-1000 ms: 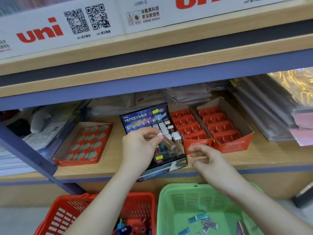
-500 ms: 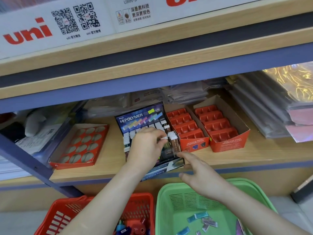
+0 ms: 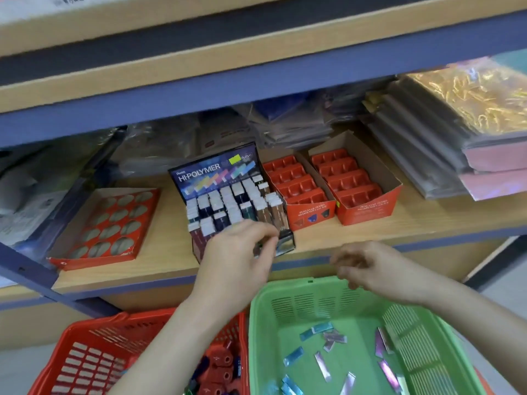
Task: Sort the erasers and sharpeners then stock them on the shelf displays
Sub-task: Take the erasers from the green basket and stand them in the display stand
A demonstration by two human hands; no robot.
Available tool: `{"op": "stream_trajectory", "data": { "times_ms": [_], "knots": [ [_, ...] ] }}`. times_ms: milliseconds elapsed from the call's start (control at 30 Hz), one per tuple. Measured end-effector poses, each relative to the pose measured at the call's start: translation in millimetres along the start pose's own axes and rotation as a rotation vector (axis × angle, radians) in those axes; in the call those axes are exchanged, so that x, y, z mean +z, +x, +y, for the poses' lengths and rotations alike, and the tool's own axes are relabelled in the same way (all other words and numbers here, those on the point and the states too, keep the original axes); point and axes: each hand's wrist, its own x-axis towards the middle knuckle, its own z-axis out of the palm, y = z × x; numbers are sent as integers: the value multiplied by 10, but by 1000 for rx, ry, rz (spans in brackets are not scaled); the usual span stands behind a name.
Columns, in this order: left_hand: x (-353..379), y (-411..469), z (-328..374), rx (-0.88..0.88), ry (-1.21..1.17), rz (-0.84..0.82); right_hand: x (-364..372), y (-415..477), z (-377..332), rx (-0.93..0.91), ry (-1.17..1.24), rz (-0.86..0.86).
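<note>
A dark Hi-Polymer eraser display box (image 3: pixel 216 169) stands on the wooden shelf (image 3: pixel 427 220), its rows filled with several sleeved erasers (image 3: pixel 228 201). My left hand (image 3: pixel 239 255) reaches over the box's front right corner, thumb and fingers curled and pinching a dark eraser at the front row. My right hand (image 3: pixel 368 269) hovers above the green basket (image 3: pixel 285 289), fingers loosely curled and holding nothing. Several loose erasers (image 3: pixel 316 332) lie in that basket. Red sharpeners (image 3: pixel 222 363) lie in the red basket (image 3: pixel 94 337) under my left forearm.
Two red sharpener display boxes (image 3: pixel 368 209) (image 3: pixel 310 215) with bare slots stand right of the eraser box. A red tray with round holes (image 3: pixel 111 226) lies on the left. Stacked plastic-wrapped paper packs (image 3: pixel 427 143) fill the shelf's right and back. An upper shelf overhangs.
My left hand has slid from the box's middle rows down to its front edge. My right hand has pulled back from the shelf edge to above the green basket.
</note>
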Motion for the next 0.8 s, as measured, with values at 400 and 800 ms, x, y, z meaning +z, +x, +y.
{"op": "stream_trajectory", "data": {
  "times_ms": [400,800],
  "knots": [
    [2064,-1509,-337,-265,213,-1168,1147,-46,1737,406,-368,-252],
    [3009,-2158,-506,189,460,-1522,2183,279,2739,358,-353,-572]
  ]
}}
